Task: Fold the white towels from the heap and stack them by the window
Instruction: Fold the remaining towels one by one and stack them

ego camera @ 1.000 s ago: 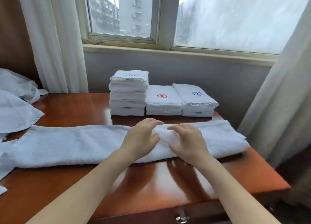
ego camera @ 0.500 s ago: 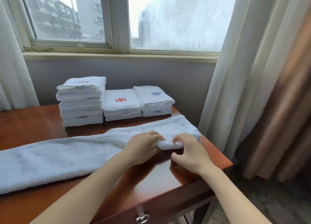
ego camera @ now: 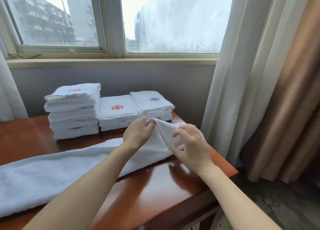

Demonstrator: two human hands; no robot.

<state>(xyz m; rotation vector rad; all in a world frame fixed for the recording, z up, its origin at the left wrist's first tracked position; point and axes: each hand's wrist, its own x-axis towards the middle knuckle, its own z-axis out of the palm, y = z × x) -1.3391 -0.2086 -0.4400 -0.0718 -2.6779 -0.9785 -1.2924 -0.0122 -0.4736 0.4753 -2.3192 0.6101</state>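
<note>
Towel end [ego camera: 165,132] — now up off table [ego camera: 155,191]

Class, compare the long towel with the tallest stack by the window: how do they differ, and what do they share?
The long towel lies stretched across the table as a strip; the tallest stack holds compact folded rectangles. The long towel is one piece; the tallest stack is several piled up. The left hand and right hand hold the long towel's end; no hand touches the tallest stack. Both are white, on the same table.
</note>
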